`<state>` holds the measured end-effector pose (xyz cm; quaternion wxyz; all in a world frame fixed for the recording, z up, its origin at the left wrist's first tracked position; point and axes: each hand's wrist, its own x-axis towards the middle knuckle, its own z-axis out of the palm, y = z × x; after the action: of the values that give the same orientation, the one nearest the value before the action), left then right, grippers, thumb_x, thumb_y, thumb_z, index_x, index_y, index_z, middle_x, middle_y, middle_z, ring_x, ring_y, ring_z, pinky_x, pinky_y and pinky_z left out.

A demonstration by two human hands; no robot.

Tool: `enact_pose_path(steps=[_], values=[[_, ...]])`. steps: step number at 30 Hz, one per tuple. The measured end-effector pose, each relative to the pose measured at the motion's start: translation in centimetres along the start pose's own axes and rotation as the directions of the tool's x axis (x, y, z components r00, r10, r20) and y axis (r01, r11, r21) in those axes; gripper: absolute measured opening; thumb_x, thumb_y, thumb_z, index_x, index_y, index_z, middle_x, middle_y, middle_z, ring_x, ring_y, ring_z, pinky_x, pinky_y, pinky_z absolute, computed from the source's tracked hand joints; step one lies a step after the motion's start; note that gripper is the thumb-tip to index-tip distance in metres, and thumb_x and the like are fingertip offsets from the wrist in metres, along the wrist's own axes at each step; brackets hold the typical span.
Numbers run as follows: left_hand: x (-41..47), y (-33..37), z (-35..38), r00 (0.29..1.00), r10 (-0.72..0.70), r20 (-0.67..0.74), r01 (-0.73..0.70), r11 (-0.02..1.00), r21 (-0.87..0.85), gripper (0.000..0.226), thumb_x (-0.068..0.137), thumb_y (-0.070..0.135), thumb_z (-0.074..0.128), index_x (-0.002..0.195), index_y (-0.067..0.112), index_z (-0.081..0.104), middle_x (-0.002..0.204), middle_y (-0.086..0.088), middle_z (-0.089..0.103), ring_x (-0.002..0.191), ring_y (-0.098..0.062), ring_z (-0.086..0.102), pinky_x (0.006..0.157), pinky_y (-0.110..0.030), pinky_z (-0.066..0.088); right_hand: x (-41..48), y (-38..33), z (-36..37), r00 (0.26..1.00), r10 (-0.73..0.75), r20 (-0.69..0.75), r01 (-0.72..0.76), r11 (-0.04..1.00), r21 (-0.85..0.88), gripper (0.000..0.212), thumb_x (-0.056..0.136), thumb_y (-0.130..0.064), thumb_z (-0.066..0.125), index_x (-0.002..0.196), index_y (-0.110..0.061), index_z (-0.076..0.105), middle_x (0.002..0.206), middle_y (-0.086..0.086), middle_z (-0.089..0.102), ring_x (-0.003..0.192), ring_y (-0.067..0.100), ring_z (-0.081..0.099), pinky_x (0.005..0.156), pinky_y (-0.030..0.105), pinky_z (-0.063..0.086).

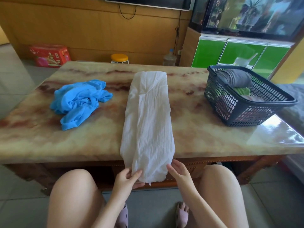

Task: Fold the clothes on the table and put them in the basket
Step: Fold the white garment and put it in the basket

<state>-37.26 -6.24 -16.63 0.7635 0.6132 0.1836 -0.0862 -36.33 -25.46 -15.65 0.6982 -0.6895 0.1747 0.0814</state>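
Partly done: clothes (235, 79) lay in the basket (243, 111). Left of it, our left hand (127, 176) pinched the half-folded white garment (148, 120), right hand (178, 171) open alongside; farther left, the blue garment (79, 99) awaited folding.

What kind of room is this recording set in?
Most likely a home living room: a marble-look table holding a laundry basket, a fish tank on a green-fronted cabinet, and the lower edge of a wall-mounted TV.

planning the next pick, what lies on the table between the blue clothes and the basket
The white garment, folded into a long strip, lies between the blue clothes and the basket, as the head view shows.
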Motion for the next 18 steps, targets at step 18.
enact_pose_path(steps=[18], values=[[-0.3,-0.5,-2.0,0.995,0.053,0.083,-0.058,0.997,0.056,0.062,0.051,0.054,0.078,0.098,0.014,0.072,0.101,-0.008,0.072,0.101,-0.023,0.066,0.097,-0.043,0.045,-1.8,4.0,-0.7,0.993,-0.098,-0.062,0.103,0.991,0.086,0.036,0.078,-0.002,0.074,0.11,-0.011,0.06,0.09,0.017,0.069,0.075,0.018,0.07,0.061,0.026,0.055]])
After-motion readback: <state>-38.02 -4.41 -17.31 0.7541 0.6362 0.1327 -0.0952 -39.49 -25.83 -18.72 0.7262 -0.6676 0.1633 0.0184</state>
